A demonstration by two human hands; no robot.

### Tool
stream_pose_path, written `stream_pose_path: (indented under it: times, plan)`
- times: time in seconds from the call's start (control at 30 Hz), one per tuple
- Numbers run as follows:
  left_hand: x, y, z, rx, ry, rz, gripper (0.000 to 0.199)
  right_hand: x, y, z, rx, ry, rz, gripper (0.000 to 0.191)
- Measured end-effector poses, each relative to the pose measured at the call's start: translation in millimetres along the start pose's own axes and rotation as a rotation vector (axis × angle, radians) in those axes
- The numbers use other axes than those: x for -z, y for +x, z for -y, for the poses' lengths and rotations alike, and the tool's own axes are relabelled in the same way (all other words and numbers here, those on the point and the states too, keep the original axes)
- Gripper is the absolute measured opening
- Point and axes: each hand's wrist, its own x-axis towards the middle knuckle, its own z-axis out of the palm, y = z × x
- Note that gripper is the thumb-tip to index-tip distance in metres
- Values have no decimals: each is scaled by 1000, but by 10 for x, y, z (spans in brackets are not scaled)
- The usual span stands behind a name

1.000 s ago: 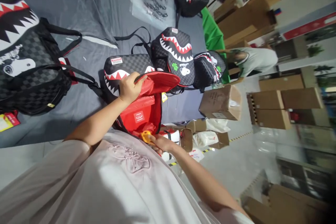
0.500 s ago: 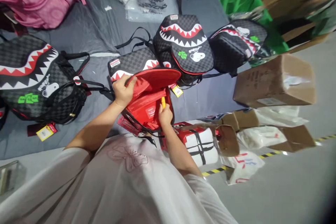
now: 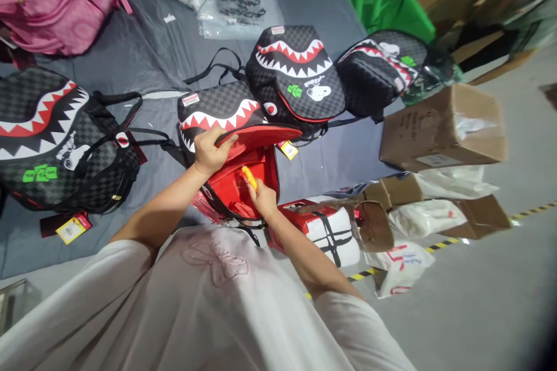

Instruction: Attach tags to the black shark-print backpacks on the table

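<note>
In front of me a dark checkered backpack (image 3: 235, 98) with a printed shark mouth lies unzipped, its red lining (image 3: 265, 168) showing. My left hand (image 3: 213, 152) is closed on the edge of its front flap, which it holds folded up. Over the opening, my right hand (image 3: 264, 199) grips a small yellow tool (image 3: 249, 177), pointed up and to the left; its exact kind is not clear. A yellow-and-white hang tag (image 3: 288, 150) shows at the bag's right side.
Similar shark-mouth backpacks lie to the left (image 3: 47, 133) and right (image 3: 298, 78) on the grey cloth-covered table (image 3: 156, 58). A pink backpack (image 3: 56, 6) is at back left. Right of the table are a cardboard box (image 3: 418, 133) and, lower, a white strapped bundle (image 3: 333, 236).
My right hand has moved left with the yellow tool, which now tilts left. The flap in my left hand sits a little lower and more of the shark print shows. The view has shifted slightly.
</note>
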Motion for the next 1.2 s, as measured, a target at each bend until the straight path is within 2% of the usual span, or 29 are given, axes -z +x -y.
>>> stream_pose_path:
  times: [0.07,0.17,0.27,0.37,0.4,0.47,0.53,0.63,0.77,0.87,1.0,1.1,1.2]
  plan:
    - [6,6,16,-37,-3,0,43,149,-36,28,48,-10,52,45]
    - [22,-6,33,-84,-23,25,38,583,-29,-55,30,-9,158,50]
    - [48,-37,37,-94,-32,48,36,1152,12,-294,-55,2,345,48]
    - [72,-63,29,-85,-46,42,34,1611,-20,-568,-266,-62,489,45]
    - [77,-68,25,-81,-52,36,33,1710,-51,-645,-299,-17,557,46]
    - [79,-72,20,-71,-63,22,33,1820,-123,-765,-280,211,686,53]
    - [77,-73,16,-51,-65,13,33,1820,-176,-848,-227,523,706,61]
    - [77,-75,8,-6,-38,40,39,1661,-182,-941,-246,910,598,65]
    - [95,-76,-9,41,9,104,46,1360,-102,-1040,-314,1166,527,60]
    - [105,-80,-27,31,6,127,45,1260,-54,-1061,-290,1155,535,61]
    - [126,-114,-79,20,8,132,43,1344,-81,-1048,-200,881,666,62]
    - [160,-159,-136,1,24,141,40,1439,-153,-1098,-194,715,634,59]
    - [202,-220,-206,-15,50,165,38,1441,-232,-1180,-200,751,577,61]
